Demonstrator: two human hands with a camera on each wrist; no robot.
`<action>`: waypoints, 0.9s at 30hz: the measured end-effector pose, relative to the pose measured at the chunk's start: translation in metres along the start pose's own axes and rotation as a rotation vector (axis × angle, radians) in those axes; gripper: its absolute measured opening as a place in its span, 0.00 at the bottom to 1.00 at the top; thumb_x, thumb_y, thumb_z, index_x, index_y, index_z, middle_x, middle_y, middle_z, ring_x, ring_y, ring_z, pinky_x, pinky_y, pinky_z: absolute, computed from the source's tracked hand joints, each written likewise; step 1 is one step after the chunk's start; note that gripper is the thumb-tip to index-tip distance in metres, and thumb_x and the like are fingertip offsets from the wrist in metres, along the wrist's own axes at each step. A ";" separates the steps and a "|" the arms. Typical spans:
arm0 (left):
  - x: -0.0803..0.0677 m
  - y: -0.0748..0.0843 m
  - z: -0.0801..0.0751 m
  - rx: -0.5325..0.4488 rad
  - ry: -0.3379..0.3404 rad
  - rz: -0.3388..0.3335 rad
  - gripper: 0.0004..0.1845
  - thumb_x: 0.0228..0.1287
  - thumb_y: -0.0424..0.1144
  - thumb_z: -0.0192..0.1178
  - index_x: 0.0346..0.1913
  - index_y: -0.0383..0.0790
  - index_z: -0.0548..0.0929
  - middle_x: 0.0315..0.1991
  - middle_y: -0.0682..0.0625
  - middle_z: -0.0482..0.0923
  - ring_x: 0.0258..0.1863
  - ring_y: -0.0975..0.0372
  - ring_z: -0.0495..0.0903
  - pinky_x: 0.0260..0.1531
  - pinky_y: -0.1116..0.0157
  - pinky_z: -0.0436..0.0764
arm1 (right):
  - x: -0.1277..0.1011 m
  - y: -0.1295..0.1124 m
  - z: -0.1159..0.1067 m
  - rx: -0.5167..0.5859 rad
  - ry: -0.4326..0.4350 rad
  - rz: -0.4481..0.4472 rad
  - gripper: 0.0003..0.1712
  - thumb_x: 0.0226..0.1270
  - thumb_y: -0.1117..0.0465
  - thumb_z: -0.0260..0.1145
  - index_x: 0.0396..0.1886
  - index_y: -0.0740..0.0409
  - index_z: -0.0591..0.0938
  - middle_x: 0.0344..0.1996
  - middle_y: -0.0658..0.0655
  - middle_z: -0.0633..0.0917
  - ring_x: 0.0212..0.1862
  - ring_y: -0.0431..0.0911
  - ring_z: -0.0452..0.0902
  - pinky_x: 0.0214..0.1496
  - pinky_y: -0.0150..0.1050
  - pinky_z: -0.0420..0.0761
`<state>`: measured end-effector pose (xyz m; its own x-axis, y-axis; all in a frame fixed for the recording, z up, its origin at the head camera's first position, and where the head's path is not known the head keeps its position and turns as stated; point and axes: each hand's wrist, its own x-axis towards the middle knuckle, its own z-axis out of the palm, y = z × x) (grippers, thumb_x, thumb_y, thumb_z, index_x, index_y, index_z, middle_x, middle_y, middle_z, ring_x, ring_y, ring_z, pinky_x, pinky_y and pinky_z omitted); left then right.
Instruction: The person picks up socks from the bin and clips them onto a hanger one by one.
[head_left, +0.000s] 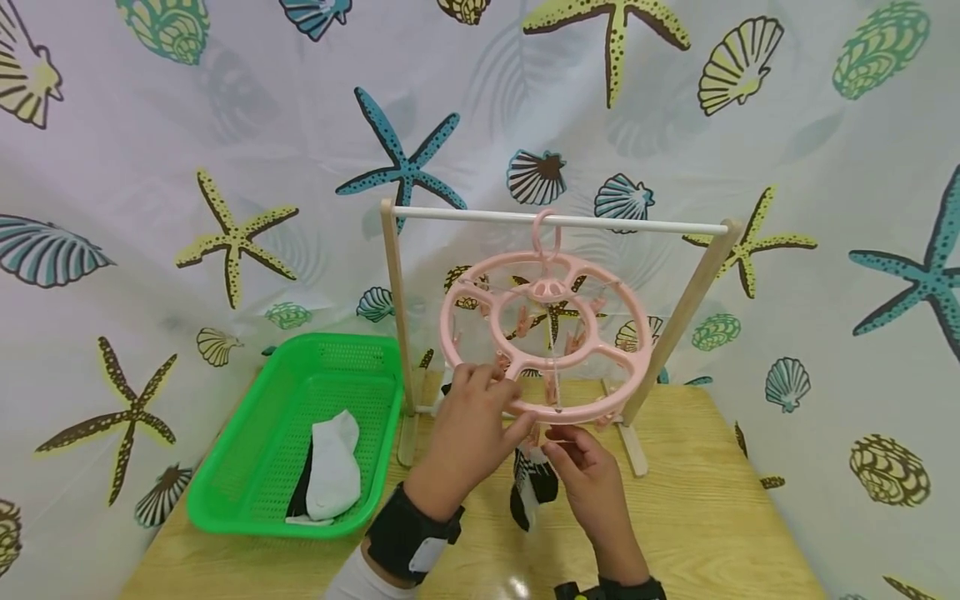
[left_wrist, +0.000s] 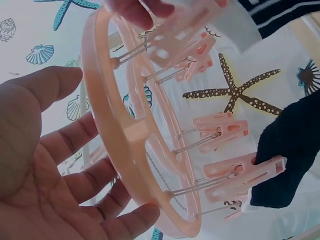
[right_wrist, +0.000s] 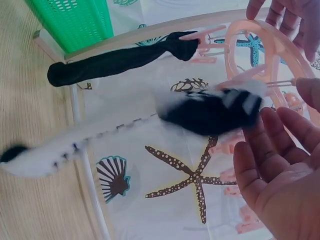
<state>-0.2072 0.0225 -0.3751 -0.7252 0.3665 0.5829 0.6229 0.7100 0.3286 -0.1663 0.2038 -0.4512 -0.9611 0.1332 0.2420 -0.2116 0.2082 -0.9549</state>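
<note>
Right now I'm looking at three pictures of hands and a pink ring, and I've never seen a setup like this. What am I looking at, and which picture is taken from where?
No machine here: a person works with two bare hands. The wide picture comes from a camera on the head, looking down; the other two come from cameras on each wrist.

A small wooden rack stands on a wooden table. A pink round clip hanger hangs from its bar. The left hand touches the ring's rim with open fingers. The right hand is at a clip just below the rim, where a black-and-white striped sock hangs; whether it has a grip on the clip is unclear. A black sock hangs from another clip. A green basket holds more socks.
</note>
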 end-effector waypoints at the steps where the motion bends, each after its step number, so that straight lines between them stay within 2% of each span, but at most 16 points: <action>1: 0.000 0.000 -0.001 0.006 -0.011 -0.008 0.14 0.60 0.51 0.71 0.39 0.45 0.86 0.46 0.46 0.79 0.51 0.49 0.72 0.44 0.53 0.79 | -0.001 0.000 -0.001 -0.002 0.001 0.007 0.15 0.71 0.63 0.65 0.54 0.63 0.82 0.47 0.61 0.84 0.45 0.43 0.83 0.48 0.34 0.80; 5: 0.001 -0.001 -0.006 0.029 -0.054 -0.033 0.14 0.60 0.52 0.71 0.38 0.45 0.85 0.43 0.46 0.78 0.51 0.49 0.71 0.45 0.53 0.78 | -0.003 -0.001 -0.003 0.005 0.017 0.024 0.15 0.71 0.63 0.65 0.54 0.64 0.82 0.45 0.60 0.85 0.45 0.45 0.83 0.49 0.34 0.79; 8: 0.002 -0.003 -0.008 0.050 -0.073 -0.035 0.14 0.60 0.52 0.70 0.37 0.45 0.84 0.42 0.46 0.77 0.51 0.49 0.71 0.46 0.54 0.78 | -0.005 -0.002 -0.005 0.015 0.064 0.018 0.13 0.72 0.63 0.65 0.51 0.66 0.82 0.41 0.56 0.85 0.43 0.44 0.83 0.49 0.31 0.79; 11: 0.003 -0.005 -0.009 0.058 -0.083 -0.029 0.15 0.60 0.53 0.70 0.35 0.46 0.83 0.41 0.47 0.76 0.50 0.50 0.71 0.46 0.55 0.77 | -0.006 -0.004 -0.009 0.046 0.173 -0.010 0.11 0.72 0.64 0.63 0.47 0.68 0.82 0.38 0.54 0.85 0.40 0.44 0.84 0.47 0.31 0.80; 14: 0.005 -0.007 -0.011 0.046 -0.094 -0.024 0.15 0.59 0.53 0.71 0.35 0.46 0.82 0.42 0.48 0.76 0.49 0.51 0.71 0.44 0.56 0.77 | -0.005 -0.007 -0.015 0.106 0.330 -0.039 0.11 0.74 0.66 0.61 0.44 0.72 0.82 0.37 0.55 0.85 0.39 0.45 0.83 0.46 0.31 0.80; 16: 0.005 -0.009 -0.013 0.029 -0.104 -0.018 0.15 0.59 0.53 0.71 0.35 0.46 0.82 0.43 0.48 0.76 0.48 0.51 0.70 0.44 0.57 0.76 | -0.002 -0.009 -0.020 0.157 0.431 -0.025 0.13 0.75 0.65 0.59 0.43 0.75 0.80 0.37 0.57 0.85 0.40 0.46 0.82 0.47 0.32 0.79; 18: 0.006 -0.010 -0.016 0.019 -0.118 -0.009 0.15 0.59 0.53 0.71 0.35 0.46 0.82 0.45 0.48 0.76 0.48 0.52 0.70 0.44 0.57 0.76 | 0.001 -0.009 -0.026 0.185 0.484 0.012 0.15 0.77 0.63 0.57 0.46 0.75 0.79 0.40 0.57 0.83 0.45 0.48 0.79 0.51 0.33 0.76; 21: 0.008 -0.014 -0.019 0.005 -0.133 0.014 0.15 0.59 0.52 0.71 0.36 0.45 0.82 0.45 0.48 0.76 0.47 0.52 0.70 0.44 0.57 0.76 | 0.007 -0.009 -0.033 0.200 0.458 0.094 0.16 0.79 0.62 0.53 0.55 0.70 0.77 0.49 0.58 0.80 0.55 0.48 0.73 0.59 0.39 0.69; 25: 0.010 -0.017 -0.022 0.000 -0.148 0.039 0.15 0.59 0.52 0.71 0.37 0.44 0.83 0.41 0.49 0.75 0.44 0.51 0.71 0.43 0.57 0.76 | 0.014 -0.010 -0.039 0.213 0.289 0.144 0.20 0.79 0.67 0.49 0.66 0.64 0.72 0.62 0.59 0.74 0.66 0.46 0.64 0.69 0.50 0.58; 27: 0.011 -0.018 -0.025 -0.001 -0.162 0.045 0.15 0.59 0.51 0.71 0.37 0.44 0.83 0.40 0.49 0.75 0.43 0.51 0.71 0.43 0.57 0.75 | 0.017 -0.011 -0.039 0.237 0.200 0.145 0.23 0.77 0.70 0.49 0.70 0.63 0.69 0.65 0.58 0.72 0.69 0.46 0.61 0.71 0.52 0.55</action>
<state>-0.2190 -0.0015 -0.3566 -0.7347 0.4900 0.4692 0.6557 0.6903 0.3059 -0.1733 0.2421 -0.4301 -0.9353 0.3371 0.1078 -0.1336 -0.0544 -0.9895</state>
